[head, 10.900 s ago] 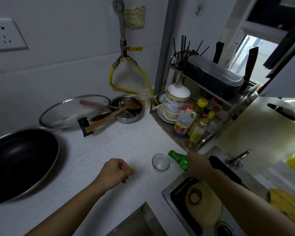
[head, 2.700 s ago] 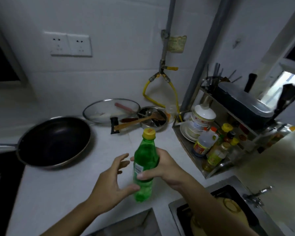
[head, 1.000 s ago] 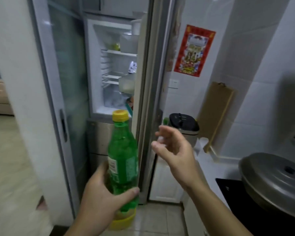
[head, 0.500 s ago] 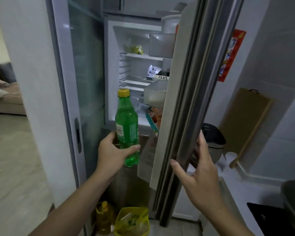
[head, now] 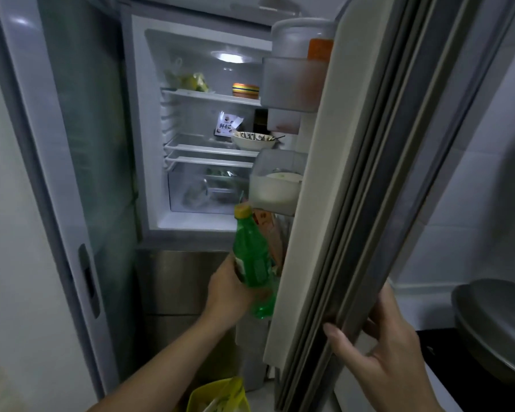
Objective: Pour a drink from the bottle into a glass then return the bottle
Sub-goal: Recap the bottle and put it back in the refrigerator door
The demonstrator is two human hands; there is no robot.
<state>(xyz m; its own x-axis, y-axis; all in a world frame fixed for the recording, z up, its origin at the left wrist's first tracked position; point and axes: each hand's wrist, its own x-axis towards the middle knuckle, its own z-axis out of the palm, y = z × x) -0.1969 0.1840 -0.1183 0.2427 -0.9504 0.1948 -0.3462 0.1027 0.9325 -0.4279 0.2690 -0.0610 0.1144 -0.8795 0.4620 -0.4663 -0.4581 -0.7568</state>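
**Green bottle held at the open fridge door**

The left hand [head: 231, 295] was wrapped around the lower body of the green bottle [head: 253, 263], fingers closed on it from the left side. The bottle stood nearly upright, tilted a little, with its yellow cap [head: 242, 211] on top. It was in the air just beside the inner side of the fridge door [head: 348, 179], below the door's middle bin [head: 275, 182] and close to some cartons standing low in the door. Whether the bottle's base touched a door shelf could not be told.

The right hand [head: 381, 352] gripped the outer edge of the door, thumb on the near face and fingers curled round behind it.

Inside the lit fridge [head: 197, 120] a patterned bowl [head: 253, 140] sat on the middle shelf with a small packet [head: 226, 127] behind it. A striped tin [head: 246, 90] and a bag of something yellow-green [head: 191, 80] sat on the top shelf. A clear drawer [head: 202, 188] lay below.

A yellow bag [head: 220, 395] stood on the floor near the fridge's foot. A metal lid [head: 497, 319] showed at the right edge.
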